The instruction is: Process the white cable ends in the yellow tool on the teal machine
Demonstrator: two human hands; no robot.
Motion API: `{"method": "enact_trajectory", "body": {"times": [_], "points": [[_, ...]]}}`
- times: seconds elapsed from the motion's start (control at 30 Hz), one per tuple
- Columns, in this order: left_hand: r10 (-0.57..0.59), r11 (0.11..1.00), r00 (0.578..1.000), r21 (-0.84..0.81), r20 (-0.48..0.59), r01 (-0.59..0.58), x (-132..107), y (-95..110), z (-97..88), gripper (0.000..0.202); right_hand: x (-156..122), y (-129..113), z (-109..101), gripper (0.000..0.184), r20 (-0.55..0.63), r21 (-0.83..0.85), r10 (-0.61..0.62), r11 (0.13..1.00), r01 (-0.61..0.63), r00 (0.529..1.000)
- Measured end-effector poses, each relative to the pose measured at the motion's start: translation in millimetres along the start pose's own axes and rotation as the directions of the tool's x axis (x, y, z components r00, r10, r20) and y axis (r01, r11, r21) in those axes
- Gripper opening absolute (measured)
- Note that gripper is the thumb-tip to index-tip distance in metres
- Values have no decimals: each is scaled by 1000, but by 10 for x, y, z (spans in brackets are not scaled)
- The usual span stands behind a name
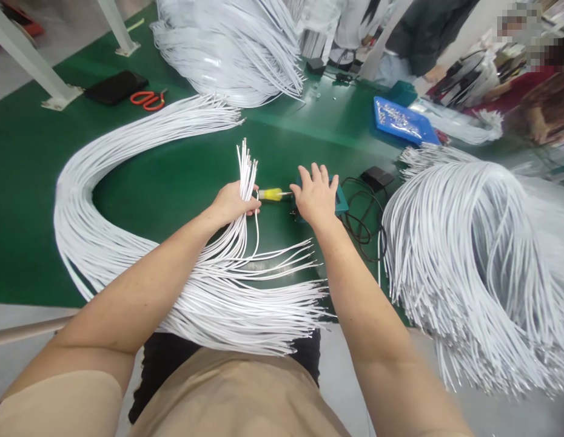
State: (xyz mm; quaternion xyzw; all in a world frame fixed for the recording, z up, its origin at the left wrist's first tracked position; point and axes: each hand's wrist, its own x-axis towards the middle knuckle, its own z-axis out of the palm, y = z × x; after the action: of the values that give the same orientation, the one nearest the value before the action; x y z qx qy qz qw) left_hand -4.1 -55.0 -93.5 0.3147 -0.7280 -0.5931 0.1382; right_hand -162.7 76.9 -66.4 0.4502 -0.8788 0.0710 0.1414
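Observation:
My left hand (pixel 234 203) is closed around a small bunch of white cables (pixel 245 164), their metal-tipped ends sticking up past the fingers. One cable of the bunch bends down separately in front of the thumb. A tool with a yellow handle (pixel 270 194) and a thin metal shaft sits between my hands, its handle end by my left fingertips; whether they touch, I cannot tell. My right hand (pixel 317 191) is spread palm down over a teal device (pixel 341 200), covering most of it. Below my left hand, a large bundle of white cables (pixel 245 315) curves across the green table.
Another cable heap (pixel 227 48) lies at the back, and a thick looped one (pixel 446 243) at right. Red-handled scissors (pixel 148 100), a black pouch (pixel 116 88), a blue tray (pixel 404 121) of small parts and a black cord (pixel 361 227) lie around. Co-workers are at upper right.

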Motion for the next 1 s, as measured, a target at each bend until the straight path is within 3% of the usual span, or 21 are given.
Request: {"method": "enact_trajectory", "body": {"times": [0.1,0.2,0.33,0.4,0.6,0.83,1.0], "points": [[33,999,999,-39,-20,-34,-61,59,-57,47,2,-23,-1,47,-4,29,-3,1000,3,1000],[72,988,996,-135,-48,-78,-125,116,-100,53,-69,-161,-130,42,-70,132,-49,990,58,996],[85,979,995,-183,-61,-94,-152,149,-119,51,-337,-486,-345,28,-105,395,-263,874,283,959],[83,977,994,-189,-68,-95,-150,156,-120,48,-496,-635,-404,27,-104,440,-369,816,375,924],[47,946,999,-321,-2,-45,-180,218,-118,45,-781,-821,-418,22,-17,338,-528,796,502,849],[19,903,992,-429,122,36,-229,307,-148,36,-852,-858,-412,15,0,269,-537,812,517,844],[2,902,991,-427,133,55,-244,339,-147,37,-876,-868,-401,15,11,263,-535,817,513,845]]}}
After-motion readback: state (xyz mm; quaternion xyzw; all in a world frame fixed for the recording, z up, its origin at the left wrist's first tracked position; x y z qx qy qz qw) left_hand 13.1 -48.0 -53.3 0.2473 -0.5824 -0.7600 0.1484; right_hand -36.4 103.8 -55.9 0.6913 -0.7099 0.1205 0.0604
